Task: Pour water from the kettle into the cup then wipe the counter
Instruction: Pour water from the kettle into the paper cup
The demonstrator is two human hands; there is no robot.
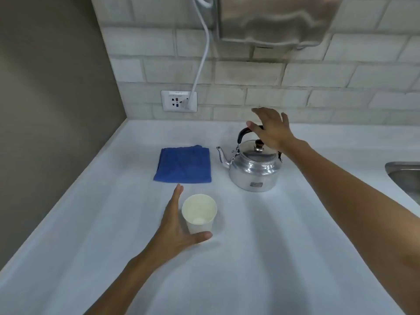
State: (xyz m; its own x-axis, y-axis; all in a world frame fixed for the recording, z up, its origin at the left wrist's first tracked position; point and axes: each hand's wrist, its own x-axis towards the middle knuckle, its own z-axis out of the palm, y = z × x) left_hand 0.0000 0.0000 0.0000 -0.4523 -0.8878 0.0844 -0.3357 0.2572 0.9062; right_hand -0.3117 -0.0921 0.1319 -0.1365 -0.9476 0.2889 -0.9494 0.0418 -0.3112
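Observation:
A silver kettle (253, 168) with a black handle stands on the white counter (250, 258), spout pointing left. My right hand (271, 130) hovers open just over the handle, fingers spread, not closed on it. A white paper cup (199, 213) stands upright in front of the kettle, to its left. My left hand (176, 226) is open around the cup's left side, thumb by its base; I cannot tell if it touches. A folded blue cloth (184, 165) lies flat behind the cup, left of the kettle.
A steel sink (406, 176) is set into the counter at the right edge. A tiled back wall carries a white socket (178, 101) with a white cable plugged in. A metal dispenser (272, 19) hangs above. A grey side wall closes the left.

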